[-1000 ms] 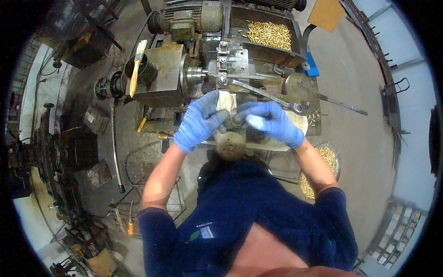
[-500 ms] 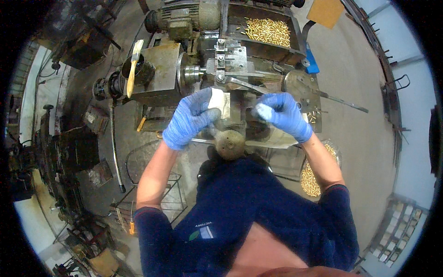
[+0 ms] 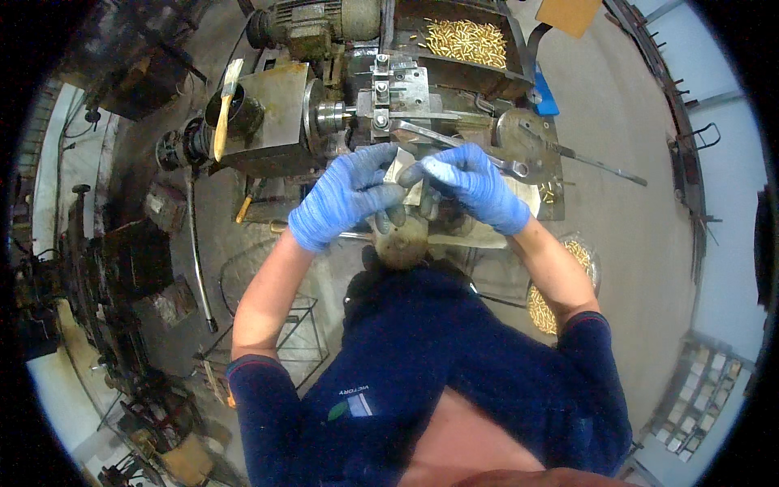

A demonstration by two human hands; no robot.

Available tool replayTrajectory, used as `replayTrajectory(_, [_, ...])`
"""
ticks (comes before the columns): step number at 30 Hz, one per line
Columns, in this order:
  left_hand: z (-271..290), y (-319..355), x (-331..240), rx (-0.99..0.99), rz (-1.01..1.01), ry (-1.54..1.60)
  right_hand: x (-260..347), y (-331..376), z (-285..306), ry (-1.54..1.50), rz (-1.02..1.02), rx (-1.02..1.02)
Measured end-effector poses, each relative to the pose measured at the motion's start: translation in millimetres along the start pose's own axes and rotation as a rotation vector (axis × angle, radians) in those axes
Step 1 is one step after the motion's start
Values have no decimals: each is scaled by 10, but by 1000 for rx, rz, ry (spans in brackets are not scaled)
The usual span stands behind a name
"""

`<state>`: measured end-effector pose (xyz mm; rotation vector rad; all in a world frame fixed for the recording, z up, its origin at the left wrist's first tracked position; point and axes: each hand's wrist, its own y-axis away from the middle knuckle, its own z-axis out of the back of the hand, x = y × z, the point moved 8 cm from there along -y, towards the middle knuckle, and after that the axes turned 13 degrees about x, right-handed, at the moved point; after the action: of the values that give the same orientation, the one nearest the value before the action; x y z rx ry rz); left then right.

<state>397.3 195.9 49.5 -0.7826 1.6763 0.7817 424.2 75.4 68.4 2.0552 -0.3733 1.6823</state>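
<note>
Both my hands wear blue knitted gloves with greyed fingers and meet in front of the lathe-like machine. In my left hand (image 3: 350,195) is a small pale piece of paper (image 3: 399,169), held between thumb and fingers; it looks folded, and part of it is hidden by the gloves. My right hand (image 3: 471,180) pinches at the paper's right edge, fingertips closed together. Just beyond the hands lies a combination wrench (image 3: 458,142) across the machine. Below them is a round, worn metal knob (image 3: 402,243).
Small brass-coloured parts (image 3: 466,42) fill part of a metal tray at the back. More lie in a clear bag (image 3: 542,308) beneath my right forearm. A brush (image 3: 227,114) rests on a pot at left. A long lever (image 3: 600,165) juts right; an electric motor (image 3: 320,20) stands behind.
My right hand has moved left and in to the paper, where its fingertips now meet my left hand. The paper has turned and is more covered. The whole view has shifted slightly.
</note>
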Motion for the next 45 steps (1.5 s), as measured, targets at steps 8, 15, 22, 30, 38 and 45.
replayTrajectory(8, [30,37,-18,-66,-76,31,-122,9,-6,-235,44,51])
replayTrajectory(15, [-83,-35,-7,48,-69,-92,-76,7,39,209,47,45])
replayTrajectory(22, [-13,-34,-79,-16,-31,-33,-103,67,96,-38,180,-57])
replayTrajectory(30, [-22,-83,68,-290,-133,-50,-224,43,119,-109,338,-237])
replayTrajectory(38, [86,-95,160,-254,-58,-86,-358,94,290,-18,139,-256])
replayTrajectory(45, [-3,-168,261,-5,192,-158,307,40,159,885,-45,121])
